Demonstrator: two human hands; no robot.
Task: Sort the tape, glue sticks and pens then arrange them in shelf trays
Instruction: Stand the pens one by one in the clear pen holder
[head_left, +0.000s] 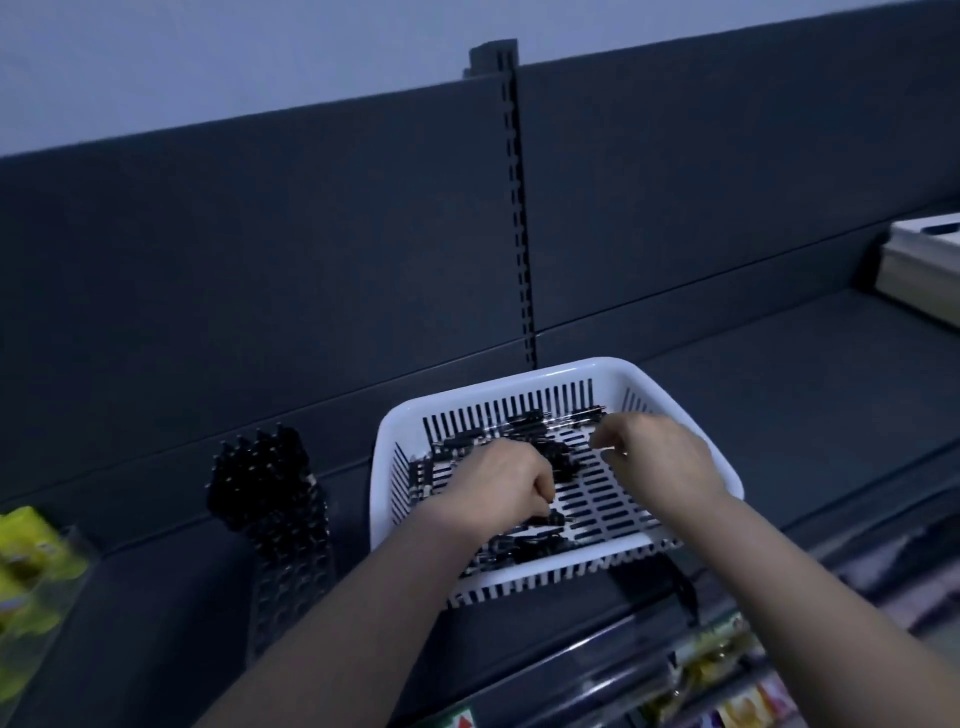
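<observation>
Head view, left hand (496, 483) fingers (540, 487) gripping pens (524, 543)

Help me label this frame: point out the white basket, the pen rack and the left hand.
white basket (498, 392): head view, far rim.
pen rack (291, 571): head view, empty lower holes.
left hand (498, 486): head view, back of the hand.

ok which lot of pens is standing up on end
The black pens in the perforated rack left of the white basket; they stand on end, while the loose pens in the basket lie flat.
</observation>
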